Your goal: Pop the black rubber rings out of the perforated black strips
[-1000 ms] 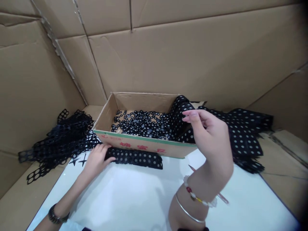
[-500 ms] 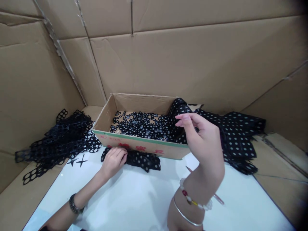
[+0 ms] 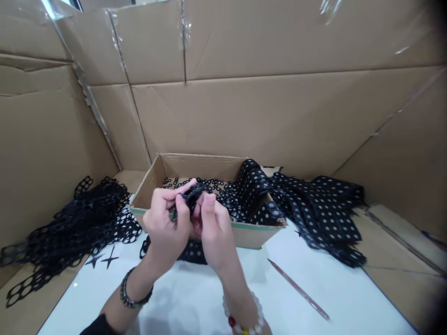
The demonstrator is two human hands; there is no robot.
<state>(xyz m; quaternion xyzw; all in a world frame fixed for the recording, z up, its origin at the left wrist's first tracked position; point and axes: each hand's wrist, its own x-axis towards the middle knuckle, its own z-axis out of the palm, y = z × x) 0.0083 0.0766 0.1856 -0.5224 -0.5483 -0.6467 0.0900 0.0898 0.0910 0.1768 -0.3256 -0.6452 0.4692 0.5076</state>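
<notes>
Close together in front of the cardboard box [image 3: 247,236], both my hands pinch one bunched piece of black perforated sheet [image 3: 193,193]. My left hand [image 3: 165,228] has its thumb and forefinger closed on the left side of it. My right hand [image 3: 216,232] grips it from the right, thumb up; some of its fingers are hidden. Inside the box lie many small black rings [image 3: 223,190]. A black sheet with pale dots [image 3: 254,179] drapes over the box's right end. Beneath my hands, more dotted black sheet [image 3: 193,252] lies on the table, partly covered.
Black webbing with large round holes [image 3: 80,218] is heaped at the left. Two black star-shaped scraps [image 3: 110,257] lie near it. A stack of dotted black sheets [image 3: 328,209] spreads at the right. A thin pointed stick [image 3: 300,289] rests on the white table [image 3: 279,307]. Cardboard walls surround everything.
My right hand has come left from the box's right end to meet my left hand. My left hand has risen off the table, and both now hold the bunched black sheet. The camera view has tilted up.
</notes>
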